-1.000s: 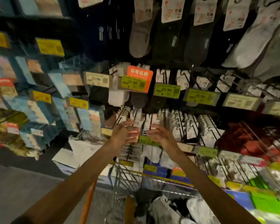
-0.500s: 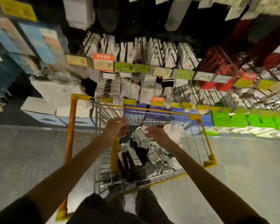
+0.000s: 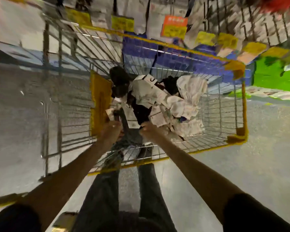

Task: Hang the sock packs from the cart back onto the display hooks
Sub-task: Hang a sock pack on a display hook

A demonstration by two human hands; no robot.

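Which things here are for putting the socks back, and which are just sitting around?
For the job:
- sock packs, piled in the cart
- left hand and right hand, both down at the pile; too blurred to tell if they grip
- display rack above

Just there:
- yellow price tags
- orange sign
- green boxes
- floor

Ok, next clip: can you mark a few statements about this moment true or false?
1. The left hand and the right hand both reach into the cart. True.
2. The cart is empty. False: a heap of sock packs lies in it.
3. The cart's rim is yellow. True.
4. One hand is raised high above the cart. False: both are low, at the near end of the heap.
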